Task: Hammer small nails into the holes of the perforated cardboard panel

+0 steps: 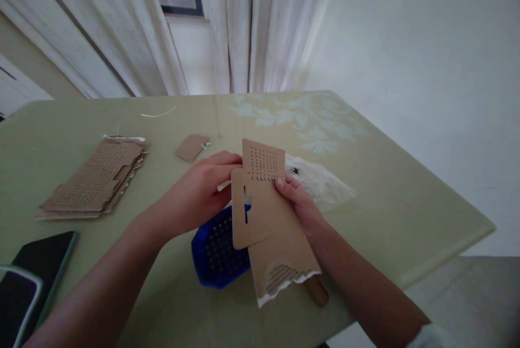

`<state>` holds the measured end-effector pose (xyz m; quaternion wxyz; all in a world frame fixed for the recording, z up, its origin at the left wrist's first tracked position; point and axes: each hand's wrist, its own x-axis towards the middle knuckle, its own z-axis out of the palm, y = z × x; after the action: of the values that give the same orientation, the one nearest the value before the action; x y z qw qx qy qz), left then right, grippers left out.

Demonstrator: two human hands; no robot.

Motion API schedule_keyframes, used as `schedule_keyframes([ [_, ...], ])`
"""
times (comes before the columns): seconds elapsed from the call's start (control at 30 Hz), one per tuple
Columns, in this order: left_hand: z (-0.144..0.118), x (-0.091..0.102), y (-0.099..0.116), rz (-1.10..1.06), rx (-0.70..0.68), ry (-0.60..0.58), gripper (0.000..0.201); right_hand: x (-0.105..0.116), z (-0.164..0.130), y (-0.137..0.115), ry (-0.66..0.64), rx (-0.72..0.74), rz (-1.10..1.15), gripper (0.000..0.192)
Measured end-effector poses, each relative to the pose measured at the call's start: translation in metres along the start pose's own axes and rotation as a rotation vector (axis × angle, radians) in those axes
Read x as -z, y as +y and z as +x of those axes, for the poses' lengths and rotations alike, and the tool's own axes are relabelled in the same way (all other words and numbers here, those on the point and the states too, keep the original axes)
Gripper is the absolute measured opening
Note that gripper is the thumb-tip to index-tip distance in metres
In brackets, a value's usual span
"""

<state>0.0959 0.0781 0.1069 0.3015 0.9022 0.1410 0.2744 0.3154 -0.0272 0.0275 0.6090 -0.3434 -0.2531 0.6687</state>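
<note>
A brown cardboard card point(271, 218) is held up over the table, with rows of small holes near its top, a cut-out slot and a torn lower edge. Small round studs line the lowest row of holes. My right hand point(298, 196) grips the card's right edge, thumb on its front. At the upper left edge is my left hand point(203, 188), its fingers curled and their tips partly hidden behind the card; what they pinch, if anything, is hidden. Below, a blue basket point(201, 253) with a dotted bottom is partly covered by the card. A brown rod-like end point(317, 291) sticks out underneath.
A stack of perforated cardboard cards point(95, 177) lies at the left, a small brown cardboard piece point(192, 147) behind my left hand. A clear plastic bag point(325, 185) rests at the right. A dark flat device point(44, 266) lies near left; a thin strand point(158, 115) lies farther back.
</note>
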Motion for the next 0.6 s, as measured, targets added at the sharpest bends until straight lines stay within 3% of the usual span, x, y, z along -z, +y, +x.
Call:
schedule_keyframes([
  [0.23, -0.001, -0.005, -0.009, 0.115, -0.047, -0.049, 0.024, -0.009, -0.007, 0.003, 0.021, -0.028, 0.012, 0.053],
  [0.6, 0.002, -0.013, 0.010, 0.247, -0.230, 0.024, 0.021, -0.013, -0.007, -0.003, 0.076, -0.024, -0.051, 0.051],
])
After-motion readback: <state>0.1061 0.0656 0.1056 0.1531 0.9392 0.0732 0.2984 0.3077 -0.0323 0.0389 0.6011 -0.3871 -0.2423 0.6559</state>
